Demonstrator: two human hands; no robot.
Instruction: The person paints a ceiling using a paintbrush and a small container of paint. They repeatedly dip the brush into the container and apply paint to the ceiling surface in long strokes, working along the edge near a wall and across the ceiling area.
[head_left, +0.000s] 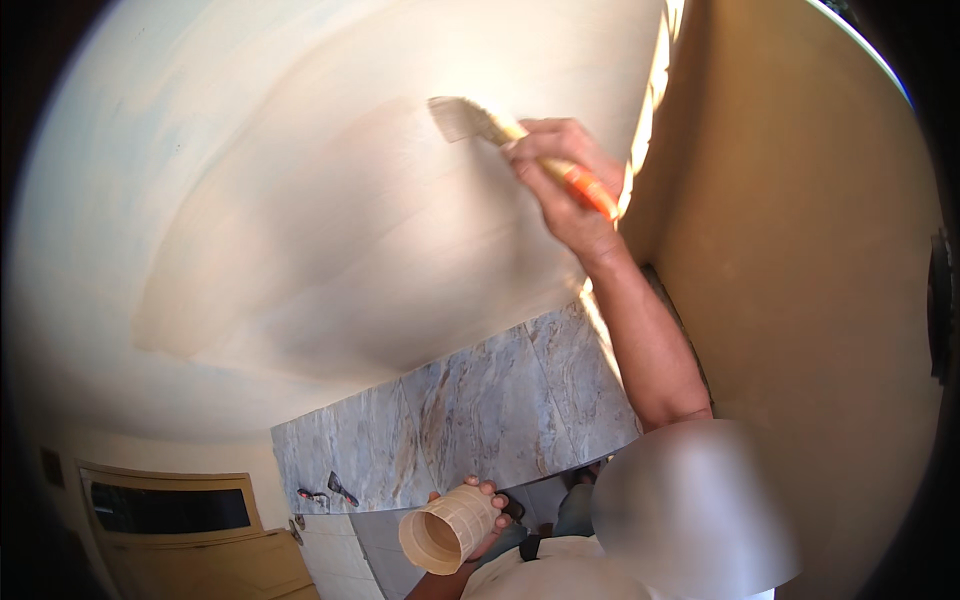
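Observation:
In my raised right hand [568,170] is a flat paintbrush [480,122], its wooden handle ending in orange. The fingers are wrapped round the handle, and the pale bristles point left against or just off the cream wall [330,190]. A broad, slightly darker patch spreads over the wall left of the brush. Low near my body, my left hand [492,518] grips a beige plastic cup [465,510], tilted so that its mouth faces left. What the cup contains, if anything, cannot be made out.
Below the wall runs a grey marble-patterned ledge [480,410]. At its left end lie a scraper [342,488] and another small red-and-black tool [311,494]. A tan wall [810,260] rises close on my right. A yellowish door [210,560] stands at the lower left.

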